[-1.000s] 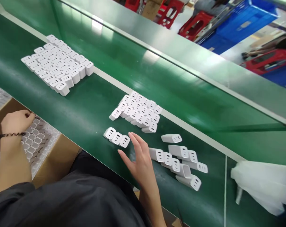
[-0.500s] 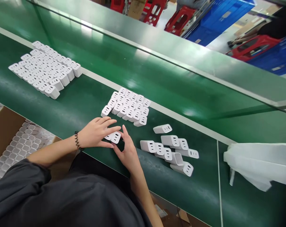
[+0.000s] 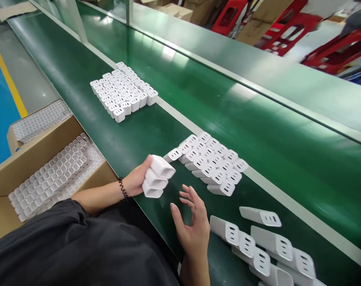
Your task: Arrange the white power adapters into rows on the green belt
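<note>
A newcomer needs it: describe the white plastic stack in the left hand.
Over the long green tabletop, find the left hand with the black coiled wristband. It grips a three-block white plastic stack; unlike the slotted white blocks nearby, this shows no slots.

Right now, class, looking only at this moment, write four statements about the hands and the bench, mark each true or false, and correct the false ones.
1. The left hand holds three white charger casings. True.
2. The right hand is gripping a casing. False: its fingers are open and hold nothing.
3. The black coil bracelet is worn on the right. False: it is worn on the left.
4. A cardboard box containing more casings is beside the green worktop. True.
</note>
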